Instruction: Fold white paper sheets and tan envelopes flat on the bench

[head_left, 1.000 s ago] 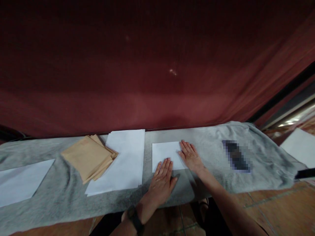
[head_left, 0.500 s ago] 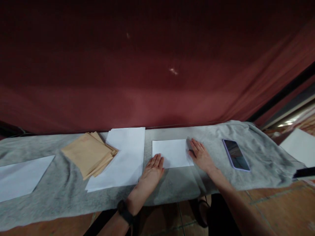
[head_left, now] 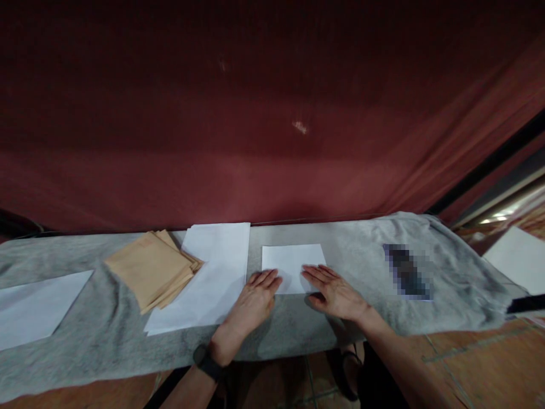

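1. Behind the desk, a dark red curtain (head_left: 272,125) fills the whole upper part of the view.
2. Across the desk lies a grey cloth (head_left: 102,335), rumpled at its right end, and everything below rests on it.
3. Left of centre sits a stack of white paper (head_left: 213,284), its left edge overlapped by a fanned pile of tan envelopes (head_left: 149,270).
4. At the far left edge a single white sheet (head_left: 34,307) lies flat; another white sheet (head_left: 515,258) shows at the far right, off the cloth.
5. Near the middle lies a small folded white sheet (head_left: 289,264), just right of the paper stack and apart from it.
6. The left hand (head_left: 253,301) lies palm down at the folded sheet's near left corner, its fingers (head_left: 266,279) spread flat and closing on nothing; the tips touch or just overlap the sheet's left edge.
7. The right hand (head_left: 336,292) lies palm down at the near right corner, fingers (head_left: 313,272) stretched out flat and a little apart, their tips resting on the sheet's lower right part.
8. A dark watch (head_left: 206,360) bands the left wrist.
9. Right of the right hand, well apart, a blurred dark oblong object (head_left: 406,272) lies on the cloth.
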Available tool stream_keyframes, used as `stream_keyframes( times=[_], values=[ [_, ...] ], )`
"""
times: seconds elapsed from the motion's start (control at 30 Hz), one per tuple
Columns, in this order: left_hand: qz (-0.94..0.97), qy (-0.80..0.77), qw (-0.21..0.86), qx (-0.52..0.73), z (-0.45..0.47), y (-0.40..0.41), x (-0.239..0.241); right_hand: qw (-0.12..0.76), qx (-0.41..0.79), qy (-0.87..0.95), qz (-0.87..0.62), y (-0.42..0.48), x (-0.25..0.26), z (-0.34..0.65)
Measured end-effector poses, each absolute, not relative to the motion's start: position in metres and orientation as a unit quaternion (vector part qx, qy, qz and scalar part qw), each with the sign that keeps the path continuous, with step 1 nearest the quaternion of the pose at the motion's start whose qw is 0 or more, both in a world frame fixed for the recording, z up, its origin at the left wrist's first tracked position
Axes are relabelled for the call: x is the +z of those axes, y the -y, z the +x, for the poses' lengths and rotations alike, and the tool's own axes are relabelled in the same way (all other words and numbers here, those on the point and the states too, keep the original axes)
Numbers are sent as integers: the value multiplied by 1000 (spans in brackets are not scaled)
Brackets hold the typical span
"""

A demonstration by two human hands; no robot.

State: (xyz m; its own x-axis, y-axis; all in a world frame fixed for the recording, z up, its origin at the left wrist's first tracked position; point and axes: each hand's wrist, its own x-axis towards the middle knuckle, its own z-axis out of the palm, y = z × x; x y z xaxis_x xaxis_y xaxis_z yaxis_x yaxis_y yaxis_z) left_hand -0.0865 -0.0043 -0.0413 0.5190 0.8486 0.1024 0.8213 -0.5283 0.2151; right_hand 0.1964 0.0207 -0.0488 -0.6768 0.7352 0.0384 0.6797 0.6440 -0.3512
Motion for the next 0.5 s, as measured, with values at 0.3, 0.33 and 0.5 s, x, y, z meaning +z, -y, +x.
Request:
stream_keyframes(
  times=[0.3,0.33,0.5],
  values=[
    [724,-537,174,397,-91,-18,-23,201,290,824,-444,-31,-38,214],
    [690,-544,202,433,-91,-19,-18,234,320,794,-461,-34,-36,217],
    [504,-547,334,579,-80,-27,4,445,399,634,-490,-48,-23,218]
  ],
)
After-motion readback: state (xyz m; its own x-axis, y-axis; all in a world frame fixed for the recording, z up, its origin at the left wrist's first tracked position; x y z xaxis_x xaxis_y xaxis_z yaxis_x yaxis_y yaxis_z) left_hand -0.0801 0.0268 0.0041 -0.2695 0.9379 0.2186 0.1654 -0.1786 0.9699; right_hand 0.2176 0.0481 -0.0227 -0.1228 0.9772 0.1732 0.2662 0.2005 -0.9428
